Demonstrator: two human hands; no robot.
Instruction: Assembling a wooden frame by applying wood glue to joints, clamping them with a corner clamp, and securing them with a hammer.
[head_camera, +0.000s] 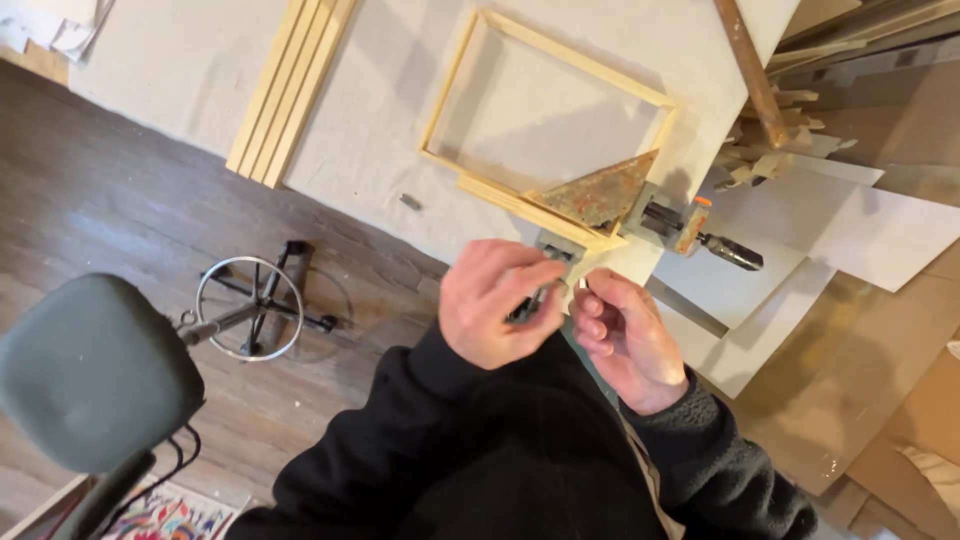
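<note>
A pale wooden frame (560, 50) lies on a white work table (380, 120), its near corner held in a metal corner clamp with a rusty triangular plate (600, 192). My left hand (490, 300) is closed around the dark handle of one clamp screw (528, 303) at the table's edge. My right hand (630, 340) sits just beside it, fingers curled, its fingertips touching the pale strip at the clamped corner. The clamp's other screw handle (725, 250) sticks out to the right.
A bundle of pale wood strips (285, 95) lies on the table's left side. A green stool (85, 370) stands on the wooden floor at left. Offcuts and a brown batten (755, 75) are piled at right, above white boards and cardboard (850, 370).
</note>
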